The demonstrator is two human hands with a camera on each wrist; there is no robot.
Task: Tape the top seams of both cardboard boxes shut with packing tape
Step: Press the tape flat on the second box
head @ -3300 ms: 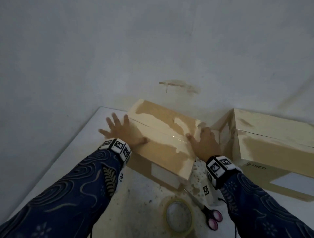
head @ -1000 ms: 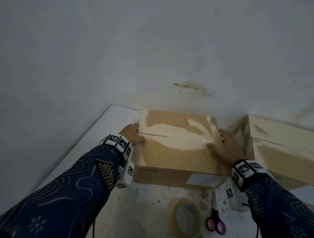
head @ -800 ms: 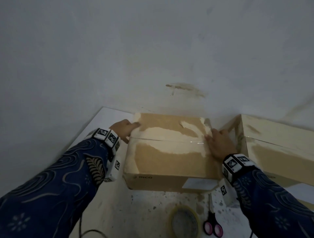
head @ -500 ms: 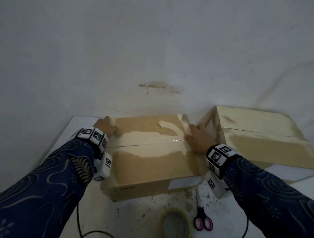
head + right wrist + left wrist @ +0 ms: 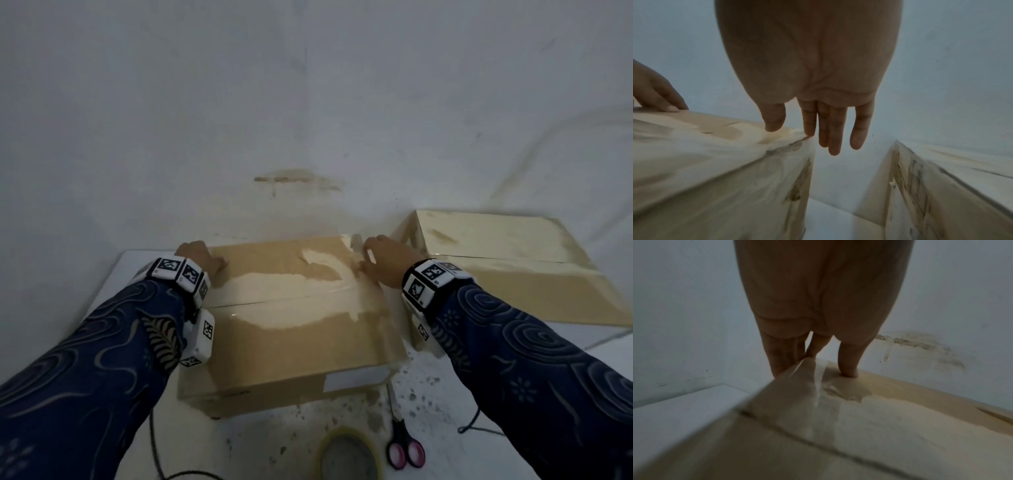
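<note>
The near cardboard box (image 5: 291,346) lies with its long side toward me, its top seam (image 5: 260,302) running left to right under a glossy strip. My left hand (image 5: 214,265) sits at its far left corner. The thumb (image 5: 849,369) presses the top and straight fingers (image 5: 781,360) lie against the side wall. My right hand (image 5: 366,260) is at the far right corner, thumb (image 5: 772,125) on the top and straight fingers (image 5: 834,142) hanging past the corner. The second box (image 5: 496,260) stands to the right. A tape roll (image 5: 349,455) lies in front of me.
Pink-handled scissors (image 5: 404,448) lie right of the tape roll on the white table (image 5: 137,274). A wall stands close behind both boxes. A narrow gap (image 5: 830,178) separates the boxes. A black cable (image 5: 476,425) trails at the right.
The near box has been turned from a diagonal lie to long side facing me. Both hands have moved from its ends to its far corners.
</note>
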